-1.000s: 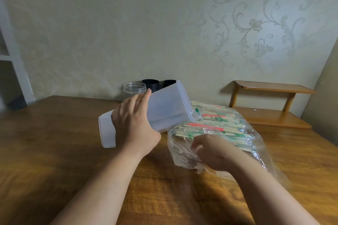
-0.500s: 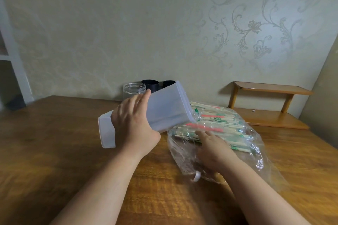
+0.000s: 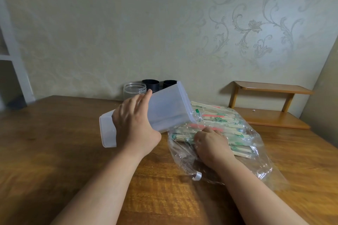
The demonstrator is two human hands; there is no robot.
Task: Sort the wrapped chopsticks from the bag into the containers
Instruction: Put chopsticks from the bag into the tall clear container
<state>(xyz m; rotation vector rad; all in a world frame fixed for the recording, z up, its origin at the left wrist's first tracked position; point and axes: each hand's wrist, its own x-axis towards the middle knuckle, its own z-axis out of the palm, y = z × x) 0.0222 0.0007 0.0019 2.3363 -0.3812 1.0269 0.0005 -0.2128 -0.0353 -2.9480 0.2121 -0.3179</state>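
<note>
Fingers of L hand are wrapped over the top of a translucent white rectangular plastic container; the thumb is hidden beneath. Container is held off the brown wooden table, tilted, w/ closed base low at L and open mouth raised to R, just over the edge of a clear crumpled plastic bag; contact can't be told. R hand is pushed inside the bag, fingers bent down onto a pile of wrapped wooden chopsticks w/ green and red print. Fingertips are hidden, so whether a pair is pinched can't be told. Chopsticks are seen lying approx. parallel in the bag, on the table just R of container. Behind container, by the wall, a clear round plastic jar and 2 black cylindrical cups are stood side by side. A low two-tier wooden shelf is set at R.
</note>
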